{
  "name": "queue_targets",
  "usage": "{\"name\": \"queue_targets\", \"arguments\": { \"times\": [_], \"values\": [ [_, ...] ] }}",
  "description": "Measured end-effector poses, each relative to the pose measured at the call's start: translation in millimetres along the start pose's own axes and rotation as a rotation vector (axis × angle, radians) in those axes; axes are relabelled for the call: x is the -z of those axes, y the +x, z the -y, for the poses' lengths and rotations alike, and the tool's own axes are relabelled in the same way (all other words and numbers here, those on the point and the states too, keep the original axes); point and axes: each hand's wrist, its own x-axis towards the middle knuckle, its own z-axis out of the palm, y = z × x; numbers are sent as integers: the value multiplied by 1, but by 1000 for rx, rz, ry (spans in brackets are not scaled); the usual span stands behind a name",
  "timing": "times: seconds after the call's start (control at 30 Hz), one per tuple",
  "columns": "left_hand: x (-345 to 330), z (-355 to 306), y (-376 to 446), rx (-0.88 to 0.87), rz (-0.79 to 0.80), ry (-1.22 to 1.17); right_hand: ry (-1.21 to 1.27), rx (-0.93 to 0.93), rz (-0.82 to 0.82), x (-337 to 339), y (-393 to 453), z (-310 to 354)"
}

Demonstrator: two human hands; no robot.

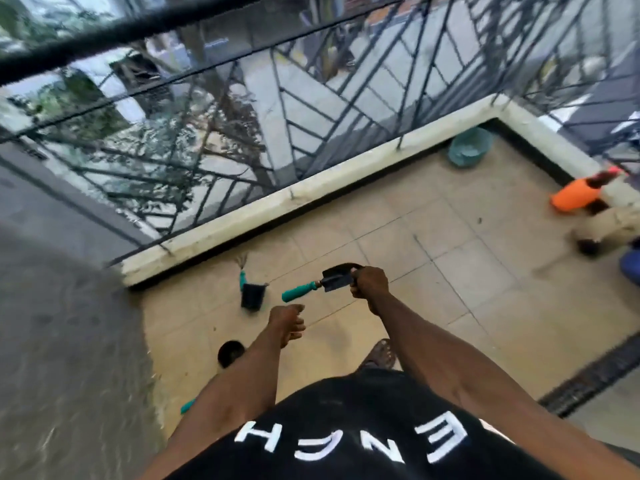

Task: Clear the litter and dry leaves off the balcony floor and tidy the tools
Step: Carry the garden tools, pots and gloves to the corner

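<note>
My right hand grips the dark blade of a small trowel, whose teal handle points left over the tiled balcony floor. Just below and left of it, my left hand hangs with loosely curled fingers and holds nothing. A small hand rake with a teal handle lies near the low kerb. A small black pot stands beside the rake. Another black pot sits lower left, partly hidden by my left arm. A teal handle tip shows by the wall.
A teal bucket stands in the far corner. An orange spray bottle lies by the right kerb. The black metal railing runs above the white kerb. A grey wall fills the left. A floor drain grate lies at right.
</note>
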Motion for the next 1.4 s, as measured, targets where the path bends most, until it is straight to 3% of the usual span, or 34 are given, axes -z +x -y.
{"name": "queue_targets", "arguments": {
  "times": [0.17, 0.4, 0.77, 1.0, 1.3, 1.4],
  "values": [
    [-118, -87, 14, -214, 71, 339, -71, 7, -149, 100, 68, 32],
    [-223, -182, 38, -334, 135, 504, 121, -137, -280, 197, 143, 55],
    [-366, -365, 143, -339, 216, 720, 180, -168, -447, 314, 304, 171],
    [-456, -524, 177, -409, 301, 836, -40, -110, -554, 375, 418, 288],
    [-534, -622, 204, -393, 329, 867, 1, -76, -533, 427, 486, 383],
    [-561, -641, 215, -370, 316, 871, -86, -97, -497, 447, 517, 399]
  ]
}}
